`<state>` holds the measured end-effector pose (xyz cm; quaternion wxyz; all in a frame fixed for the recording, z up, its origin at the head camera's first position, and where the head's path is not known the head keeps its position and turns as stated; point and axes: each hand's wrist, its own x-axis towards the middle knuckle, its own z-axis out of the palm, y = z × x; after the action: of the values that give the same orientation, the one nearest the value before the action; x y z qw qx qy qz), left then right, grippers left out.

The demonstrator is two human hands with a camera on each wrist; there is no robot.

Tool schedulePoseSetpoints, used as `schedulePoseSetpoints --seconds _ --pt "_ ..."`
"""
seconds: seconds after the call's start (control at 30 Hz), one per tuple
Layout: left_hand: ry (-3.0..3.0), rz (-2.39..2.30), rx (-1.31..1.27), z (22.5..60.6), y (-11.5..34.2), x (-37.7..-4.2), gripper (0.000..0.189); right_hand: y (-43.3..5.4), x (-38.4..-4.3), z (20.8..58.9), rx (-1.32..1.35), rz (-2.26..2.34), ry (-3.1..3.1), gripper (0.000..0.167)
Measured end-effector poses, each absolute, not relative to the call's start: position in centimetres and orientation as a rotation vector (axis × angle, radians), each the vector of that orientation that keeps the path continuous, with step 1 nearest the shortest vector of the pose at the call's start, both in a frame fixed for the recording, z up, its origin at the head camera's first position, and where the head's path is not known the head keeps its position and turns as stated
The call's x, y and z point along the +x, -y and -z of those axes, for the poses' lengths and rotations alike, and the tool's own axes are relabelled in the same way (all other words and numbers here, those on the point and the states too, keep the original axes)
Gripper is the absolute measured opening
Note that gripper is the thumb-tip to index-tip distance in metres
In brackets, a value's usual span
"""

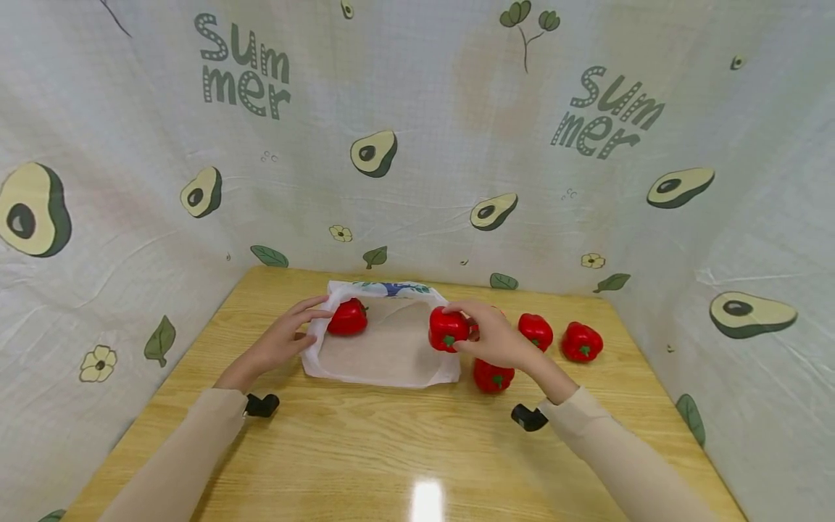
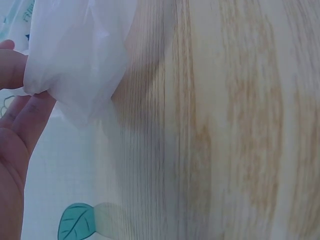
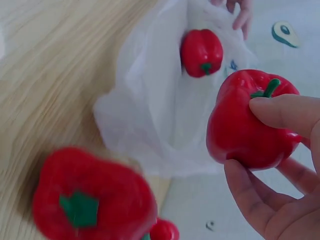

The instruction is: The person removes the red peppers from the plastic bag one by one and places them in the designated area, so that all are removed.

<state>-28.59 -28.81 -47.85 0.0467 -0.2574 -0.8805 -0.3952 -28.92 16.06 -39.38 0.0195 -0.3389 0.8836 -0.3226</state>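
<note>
A white plastic bag [image 1: 375, 362] lies with its mouth spread wide on the table, and one red bell pepper [image 1: 348, 317] rests inside at its left. My left hand [image 1: 283, 339] pinches the bag's left rim between thumb and fingers; the left wrist view shows the gathered film [image 2: 75, 65] there. Above the bag's right side, my right hand [image 1: 491, 335] holds another red bell pepper [image 1: 448, 330], its green stem toward me. In the right wrist view the thumb presses this pepper [image 3: 250, 125] near its stem, with fingers underneath.
Several more red peppers lie right of the bag: one nearest [image 1: 493, 377], one farther [image 1: 536, 331], one at the far right [image 1: 581, 342], and one partly behind my right hand. A wooden table [image 1: 365, 449] bears everything. Printed cloth [image 1: 424, 94] hangs behind and at both sides.
</note>
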Motion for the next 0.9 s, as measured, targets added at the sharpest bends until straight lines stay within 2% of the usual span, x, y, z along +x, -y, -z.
schedulePoseSetpoints --seconds 0.4,0.9 --pt "2.685 1.191 -0.796 47.9 28.9 -28.4 0.054 -23.2 -28.0 38.1 -1.009 0.884 -2.879 0.062" --pt "2.707 1.177 -0.773 47.8 28.5 -28.4 0.056 -29.4 -25.9 40.4 -1.061 0.860 -2.914 0.064"
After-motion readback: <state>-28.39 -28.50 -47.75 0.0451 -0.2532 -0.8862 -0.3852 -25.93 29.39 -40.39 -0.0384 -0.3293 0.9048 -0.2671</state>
